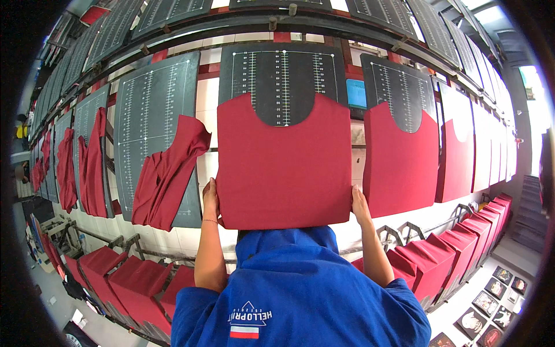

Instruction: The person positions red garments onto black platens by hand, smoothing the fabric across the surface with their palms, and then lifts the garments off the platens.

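A dark red shirt panel (283, 173) with a rounded neckline lies smooth over a dark grey printing board (283, 75) in front of me. White ruled scales show on the board above the neckline. At the panel's lower left edge, my left hand (211, 201) grips the side, with its fingers partly hidden behind the edge. My right hand (360, 205) holds the lower right edge the same way. Both forearms reach up from my blue shirt.
A crumpled red panel (167, 176) lies on the board to the left. Another red panel (400, 162) lies flat on the board to the right. Nearer, red-covered boards (139, 283) hang along a rail. Ruled boards (173, 14) line the far side.
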Action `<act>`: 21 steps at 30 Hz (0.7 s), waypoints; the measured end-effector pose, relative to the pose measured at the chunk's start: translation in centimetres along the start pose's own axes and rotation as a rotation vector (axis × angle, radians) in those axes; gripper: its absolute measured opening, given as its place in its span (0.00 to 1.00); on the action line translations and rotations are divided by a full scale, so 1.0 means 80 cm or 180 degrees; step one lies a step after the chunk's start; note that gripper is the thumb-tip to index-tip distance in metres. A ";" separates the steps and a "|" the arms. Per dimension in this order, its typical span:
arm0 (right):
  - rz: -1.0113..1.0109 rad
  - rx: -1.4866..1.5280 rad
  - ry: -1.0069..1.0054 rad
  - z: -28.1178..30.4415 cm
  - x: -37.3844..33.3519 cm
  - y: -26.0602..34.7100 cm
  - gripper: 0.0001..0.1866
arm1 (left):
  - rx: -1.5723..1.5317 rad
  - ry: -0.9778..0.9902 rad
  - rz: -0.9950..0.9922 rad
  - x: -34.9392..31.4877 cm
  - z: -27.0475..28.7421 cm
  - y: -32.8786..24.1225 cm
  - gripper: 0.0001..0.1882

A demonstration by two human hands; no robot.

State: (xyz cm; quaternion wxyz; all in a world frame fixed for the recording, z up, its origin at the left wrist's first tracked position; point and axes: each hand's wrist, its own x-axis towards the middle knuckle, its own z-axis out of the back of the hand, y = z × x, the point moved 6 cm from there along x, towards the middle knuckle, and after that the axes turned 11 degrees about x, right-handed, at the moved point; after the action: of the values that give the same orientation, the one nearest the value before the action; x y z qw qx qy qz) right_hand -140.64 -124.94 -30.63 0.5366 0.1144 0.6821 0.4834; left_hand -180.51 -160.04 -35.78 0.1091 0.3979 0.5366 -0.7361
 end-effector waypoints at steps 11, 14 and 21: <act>-0.0636 0.1902 0.0224 -0.002 -0.010 -0.071 0.22 | -0.0186 0.0532 0.0678 -0.014 -0.013 0.015 0.36; -0.0876 0.1877 0.0222 -0.021 0.006 -0.032 0.23 | -0.0520 0.1052 0.0586 -0.006 -0.029 -0.004 0.36; -0.0620 0.1194 -0.0158 -0.009 0.026 -0.024 0.26 | -0.0483 0.1260 -0.0066 0.044 -0.038 -0.060 0.31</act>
State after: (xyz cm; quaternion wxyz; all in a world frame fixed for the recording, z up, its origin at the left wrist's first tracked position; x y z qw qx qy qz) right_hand -141.34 -124.89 -33.46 0.5668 0.1577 0.7545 0.2909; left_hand -184.23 -154.52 -35.17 0.0237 0.5198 0.6055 -0.6022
